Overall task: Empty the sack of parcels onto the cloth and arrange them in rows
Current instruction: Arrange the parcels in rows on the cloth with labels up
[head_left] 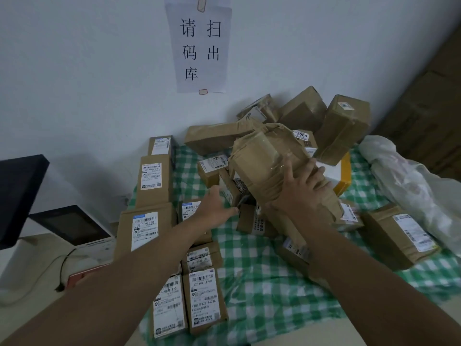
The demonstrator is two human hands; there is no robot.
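A green-and-white checked cloth (262,275) covers the table. Several brown labelled parcels stand in two rows along its left side, such as one tall box (144,231) and a front box (205,299). A loose heap of brown parcels (306,113) is piled at the back by the wall. My right hand (298,193) lies flat on a long taped brown parcel (264,156) that leans tilted over the heap. My left hand (217,207) grips a small box (230,189) at the heap's foot. The whitish plastic sack (409,181) lies crumpled at the right.
A paper sign (200,46) hangs on the white wall behind. At the left stand a dark monitor (20,193), a white device with a screen (74,226) and a cable. Stacked cartons (429,116) fill the right background. A yellow-edged parcel (345,178) lies under the heap.
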